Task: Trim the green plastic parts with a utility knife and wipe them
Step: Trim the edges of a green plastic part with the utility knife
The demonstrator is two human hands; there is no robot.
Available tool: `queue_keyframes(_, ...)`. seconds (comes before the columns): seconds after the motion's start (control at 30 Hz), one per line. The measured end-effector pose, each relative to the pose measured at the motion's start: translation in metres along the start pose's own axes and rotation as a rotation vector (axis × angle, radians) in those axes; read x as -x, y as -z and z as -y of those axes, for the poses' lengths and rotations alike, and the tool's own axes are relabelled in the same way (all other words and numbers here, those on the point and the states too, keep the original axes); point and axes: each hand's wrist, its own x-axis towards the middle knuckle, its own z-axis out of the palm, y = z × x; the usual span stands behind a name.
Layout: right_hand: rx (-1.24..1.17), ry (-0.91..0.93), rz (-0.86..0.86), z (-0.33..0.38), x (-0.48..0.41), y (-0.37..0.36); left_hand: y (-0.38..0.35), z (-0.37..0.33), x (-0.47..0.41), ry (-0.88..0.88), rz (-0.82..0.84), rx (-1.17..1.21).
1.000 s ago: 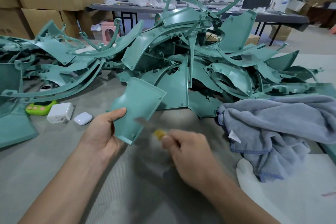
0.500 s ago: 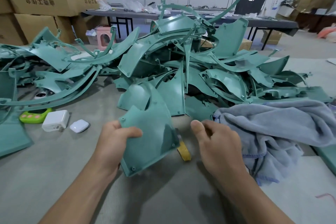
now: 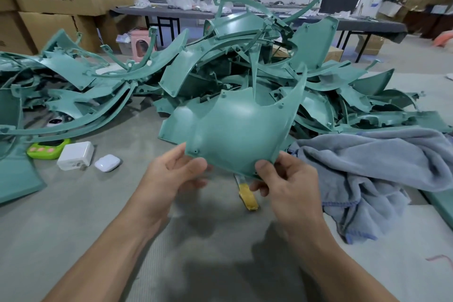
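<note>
Since the knife left the right hand: the yellow-handled utility knife [image 3: 248,195] lay flat on the grey worktop [image 3: 73,216], low in the middle of the frame. A second earlier it had been working along the part's edge.
Right hand: the right hand [image 3: 286,179] had crossed over empty and taken hold of the part.
Part: the curved green plastic panel [image 3: 242,135], scooped along its top edge, had gone from a tilted one-handed hold to a raised two-handed one. It stood at the centre of the frame, smooth face toward the camera, clear of the worktop and above the knife.
Meaning for the task: cutting on this piece looked finished or paused. Checking the edges and wiping seemed next.
Left hand: the left hand [image 3: 176,174] grasped the lower left corner, with its thumb on the front face and its fingers [image 3: 203,182] curled behind.
Right fingers: they pinched the lower right edge, thumb in front and the rest tucked underneath, just above the knife handle.
Cloth: the crumpled blue-grey cloth [image 3: 367,159] lay at the right of the frame, just beside the right hand and untouched.
Pile: the heap of green plastic parts [image 3: 220,61] filled the upper half of the frame, behind the panel.
</note>
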Motion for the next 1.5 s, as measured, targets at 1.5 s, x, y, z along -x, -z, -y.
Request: queue_keyframes(1.5, 1.506, 0.188, -0.162, 0.017, -0.030, 0.075, 0.033, -0.005, -0.017, -0.062, -0.101, 0.444)
